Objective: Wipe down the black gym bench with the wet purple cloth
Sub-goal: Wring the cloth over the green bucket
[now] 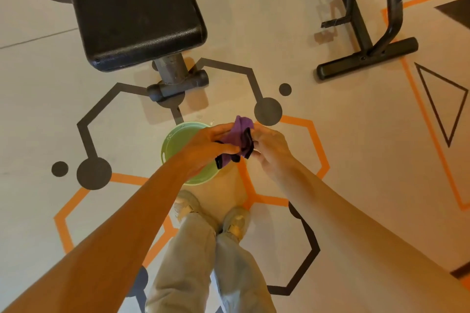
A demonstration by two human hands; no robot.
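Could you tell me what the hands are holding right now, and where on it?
Both hands hold the purple cloth: left hand grips its lower bunched part, right hand pinches its black-trimmed edge.

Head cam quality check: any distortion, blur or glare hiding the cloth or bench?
Head view: wide-angle bend curves floor lines near the edges; purple cloth sharp, gripped by left hand and right hand; black gym bench shows soft sheen, no blown glare; soft shadows under its foot.

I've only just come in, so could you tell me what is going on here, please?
A person stands over a green basin on the floor, holding a bunched purple cloth in both hands, left hand and right hand. The black gym bench just ahead is untouched at this moment. An exercise machine stands to the right.
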